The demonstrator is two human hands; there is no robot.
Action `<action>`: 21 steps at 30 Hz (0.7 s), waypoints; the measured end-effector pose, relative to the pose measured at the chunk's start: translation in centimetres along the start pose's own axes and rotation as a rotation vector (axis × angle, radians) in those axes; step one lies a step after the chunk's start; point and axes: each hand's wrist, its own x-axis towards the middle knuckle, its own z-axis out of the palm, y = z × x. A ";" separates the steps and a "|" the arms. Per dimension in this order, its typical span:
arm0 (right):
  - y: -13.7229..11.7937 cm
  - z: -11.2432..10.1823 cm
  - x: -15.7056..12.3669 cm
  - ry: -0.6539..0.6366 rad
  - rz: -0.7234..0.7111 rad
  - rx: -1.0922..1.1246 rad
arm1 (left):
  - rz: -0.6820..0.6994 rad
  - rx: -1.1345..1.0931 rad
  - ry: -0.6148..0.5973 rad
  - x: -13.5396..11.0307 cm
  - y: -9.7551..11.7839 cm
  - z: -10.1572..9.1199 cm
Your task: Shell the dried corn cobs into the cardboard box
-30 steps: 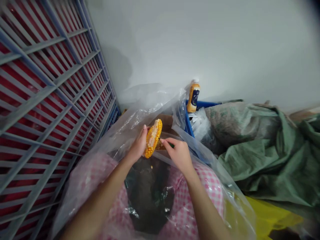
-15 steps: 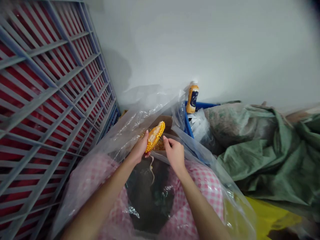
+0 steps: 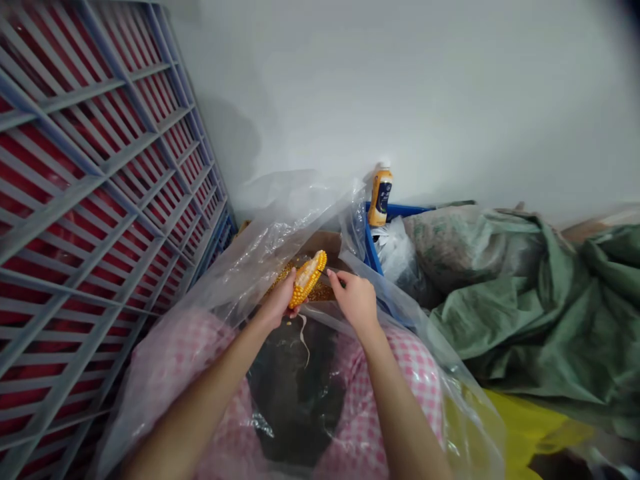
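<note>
My left hand (image 3: 281, 298) is wrapped round the lower end of a yellow corn cob (image 3: 309, 281), which tilts up to the right. A pale strip along the cob's upper side is bare of kernels. My right hand (image 3: 356, 297) is closed just right of the cob. From its fingertips a thin dark tool (image 3: 326, 270) points at the cob; most of it is hidden. Loose kernels (image 3: 323, 293) lie below in a cardboard box (image 3: 327, 241). A clear plastic sheet (image 3: 295, 217) spreads round the box and over my lap, with a pale strand (image 3: 304, 340) on it.
A grey-blue plastic crate (image 3: 105, 180) with red behind its slats rises at the left. Behind on the right, a juice bottle (image 3: 381, 197) stands at a blue bin (image 3: 371, 257). Green sacking (image 3: 540, 313) fills the right side, above a yellow sheet (image 3: 520, 427).
My right hand has moved slightly right and turned, so the thin tool shows more. The cob has dipped a little in my left hand. The whole view has shifted slightly.
</note>
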 end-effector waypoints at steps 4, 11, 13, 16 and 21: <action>0.1 -0.3 -0.1 -0.012 -0.004 -0.098 | 0.066 0.075 0.041 -0.4 0.2 0.2; 0.2 0.1 -0.4 -0.026 -0.103 -0.194 | 0.242 0.260 0.113 -1.4 0.2 0.3; 0.1 0.6 -0.5 -0.043 -0.108 -0.199 | 0.179 0.229 0.075 -1.4 0.1 0.3; 0.0 1.7 -0.4 -0.045 -0.067 -0.141 | 0.041 0.116 0.024 -0.8 -0.3 0.3; -0.1 3.4 0.0 -0.048 -0.016 0.049 | -0.203 -0.185 -0.207 -0.1 -0.9 0.2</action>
